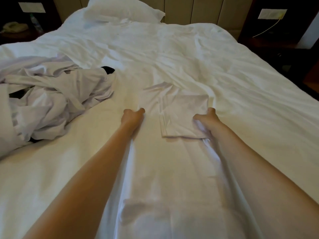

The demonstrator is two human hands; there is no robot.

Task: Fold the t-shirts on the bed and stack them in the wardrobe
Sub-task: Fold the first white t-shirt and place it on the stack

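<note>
Left hand (133,116) and right hand (205,116), fingers curled, each pinch a far edge (prob. shoulders; white-on-white) of the long white fabric t-shirt (164,169), ready to fold it back evenly.

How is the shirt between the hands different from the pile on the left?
The smooth white t-shirt lies stretched flat; the crumpled heap of white clothes is bunched. The t-shirt has one part folded neatly over; the heap has no neat folds. The left hand and right hand grip the t-shirt; nothing touches the heap. Both are white and lie on the white bed.
</note>
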